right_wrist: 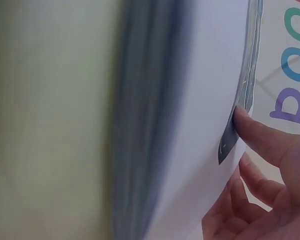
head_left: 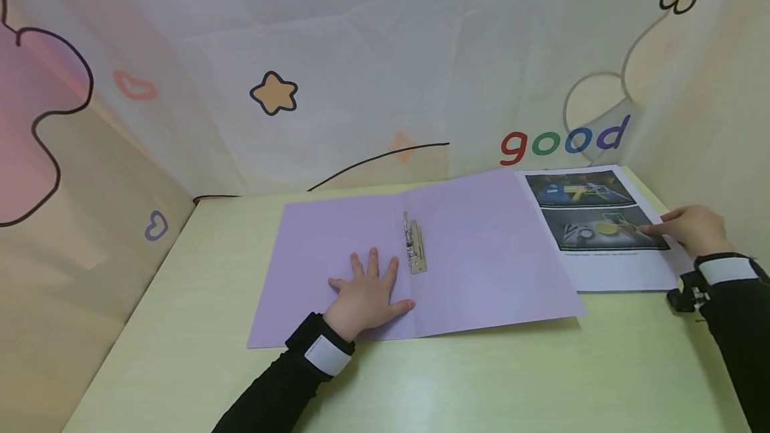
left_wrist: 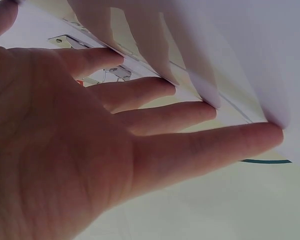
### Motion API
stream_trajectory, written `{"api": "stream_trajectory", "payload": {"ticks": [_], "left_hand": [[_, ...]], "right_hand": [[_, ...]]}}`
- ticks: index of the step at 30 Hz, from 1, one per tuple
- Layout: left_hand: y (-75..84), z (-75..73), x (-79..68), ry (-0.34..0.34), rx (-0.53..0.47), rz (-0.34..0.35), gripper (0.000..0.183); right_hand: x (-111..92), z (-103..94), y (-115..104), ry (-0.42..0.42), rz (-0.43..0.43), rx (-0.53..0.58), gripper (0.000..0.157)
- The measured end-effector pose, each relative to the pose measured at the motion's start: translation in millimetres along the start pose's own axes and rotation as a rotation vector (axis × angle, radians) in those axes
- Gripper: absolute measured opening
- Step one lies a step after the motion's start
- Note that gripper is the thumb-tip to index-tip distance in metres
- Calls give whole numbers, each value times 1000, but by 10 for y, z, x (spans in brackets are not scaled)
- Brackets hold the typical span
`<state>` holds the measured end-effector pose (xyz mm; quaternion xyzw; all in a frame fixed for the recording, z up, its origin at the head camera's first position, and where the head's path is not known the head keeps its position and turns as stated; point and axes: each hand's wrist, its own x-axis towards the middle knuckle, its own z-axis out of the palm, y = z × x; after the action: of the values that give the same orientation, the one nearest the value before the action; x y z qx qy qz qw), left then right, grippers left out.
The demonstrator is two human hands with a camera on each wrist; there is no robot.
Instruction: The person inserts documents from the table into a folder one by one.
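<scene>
My right hand (head_left: 700, 231) has the printed paper (head_left: 619, 274) pinched at its right edge, over at the right of the table (head_left: 481, 386). From the right wrist I see what the head view hides: my thumb (right_wrist: 264, 137) sits on the dark print, with fingers curled in behind the edge. A dark band runs through that view, too blurred to name.

The paper is white, carrying two dark pictures one above the other; a round yellow shape shows in the lower one, and the line beneath is too small to read. Its left edge vanishes under the right cover of my lilac folder (head_left: 499, 252), which lies spread out.

And my left hand (head_left: 368, 303): fingers straight and splayed, resting on the folder's left cover. The left wrist view gives me my palm, with the metal clip (head_left: 415, 246) partly blocked by fingers. Beyond, the backdrop (head_left: 373, 39) reads "good" at right.
</scene>
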<state>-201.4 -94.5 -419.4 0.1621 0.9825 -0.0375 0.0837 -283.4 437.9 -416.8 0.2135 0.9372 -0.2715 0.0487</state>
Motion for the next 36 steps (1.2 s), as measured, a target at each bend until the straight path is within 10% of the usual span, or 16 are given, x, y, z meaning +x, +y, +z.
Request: {"api": "stream_trajectory", "payload": {"ticks": [36], "left_hand": [[11, -27, -13, -14, -31, -7, 84]], "right_hand": [[-61, -82, -27, 128, -200, -118, 39]]}}
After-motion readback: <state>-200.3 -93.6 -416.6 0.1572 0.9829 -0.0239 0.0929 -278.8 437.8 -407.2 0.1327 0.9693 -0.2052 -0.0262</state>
